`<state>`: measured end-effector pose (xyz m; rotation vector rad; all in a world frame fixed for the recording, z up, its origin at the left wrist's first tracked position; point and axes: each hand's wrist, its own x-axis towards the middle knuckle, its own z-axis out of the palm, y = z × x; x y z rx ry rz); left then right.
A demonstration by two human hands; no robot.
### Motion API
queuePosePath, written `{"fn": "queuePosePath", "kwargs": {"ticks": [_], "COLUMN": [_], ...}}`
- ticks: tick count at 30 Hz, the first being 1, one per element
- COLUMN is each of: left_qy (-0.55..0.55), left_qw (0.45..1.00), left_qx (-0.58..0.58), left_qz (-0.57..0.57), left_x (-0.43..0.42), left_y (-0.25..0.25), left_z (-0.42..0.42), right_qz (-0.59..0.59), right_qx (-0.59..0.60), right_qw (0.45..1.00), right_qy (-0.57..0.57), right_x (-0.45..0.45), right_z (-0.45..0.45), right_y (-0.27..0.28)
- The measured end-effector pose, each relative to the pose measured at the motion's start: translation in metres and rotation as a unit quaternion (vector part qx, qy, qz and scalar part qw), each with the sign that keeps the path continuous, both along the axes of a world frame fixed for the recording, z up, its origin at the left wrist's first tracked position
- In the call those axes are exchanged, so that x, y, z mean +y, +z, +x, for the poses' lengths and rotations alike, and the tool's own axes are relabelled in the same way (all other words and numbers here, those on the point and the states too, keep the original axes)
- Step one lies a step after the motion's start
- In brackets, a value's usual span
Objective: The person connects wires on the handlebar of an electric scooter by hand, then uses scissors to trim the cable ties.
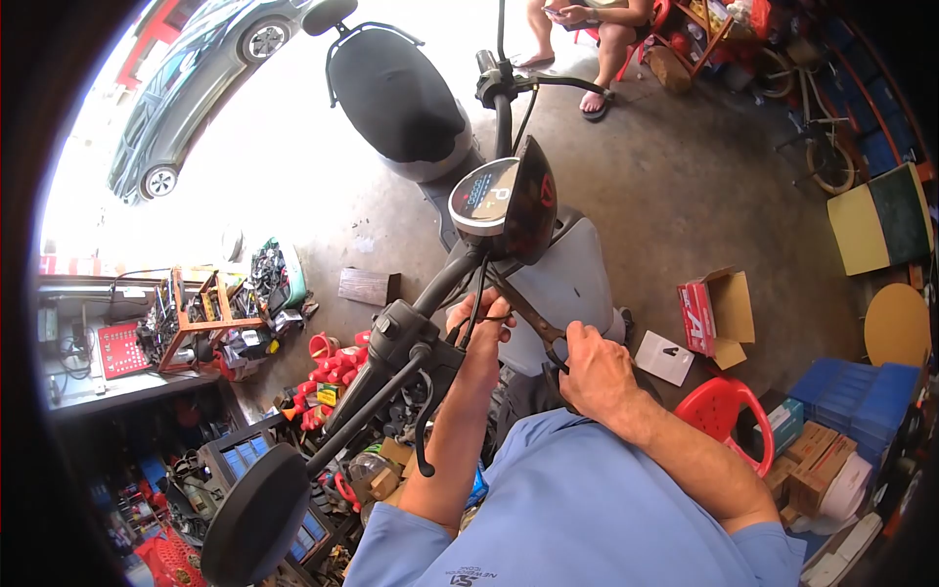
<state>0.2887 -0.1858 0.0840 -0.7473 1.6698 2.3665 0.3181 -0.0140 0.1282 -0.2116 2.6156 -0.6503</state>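
Note:
An electric scooter stands before me, with its lit round display point(484, 201) and a grey front panel point(572, 284). Below the handlebar, my left hand point(481, 318) has its fingers bent around thin black cables by the brake lever mount. To the right, my right hand point(597, 370) is closed on the handles of a dark, long-nosed tool point(528, 311), which looks like pliers. The tool's nose points up and left toward the cables under the display. Its tip is hard to make out.
A mirror point(256, 514) and brake lever point(424, 426) extend at lower left. An open red box point(699, 318), a white box point(665, 358) and a red stool point(719, 416) are at right. A person point(616, 39) sits at the top. A wooden block point(369, 286) lies left.

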Motion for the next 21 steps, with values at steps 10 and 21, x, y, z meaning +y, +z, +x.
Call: {"fn": "queuePosePath", "kwargs": {"ticks": [10,21], "left_qy": [0.020,0.022], "left_qw": [0.999,0.999], "left_qx": [0.002,0.016], "left_qz": [0.028,0.032], "left_x": [0.001,0.000], "left_y": [-0.003,-0.005], "left_z": [0.001,0.001], "right_qz": [-0.044,-0.067], "right_qx": [0.031,0.035], "right_qw": [0.998,0.997], "right_qy": [-0.021,-0.025], "right_x": [0.001,0.002], "right_z": [0.001,0.001], "right_y": [-0.007,-0.012]}}
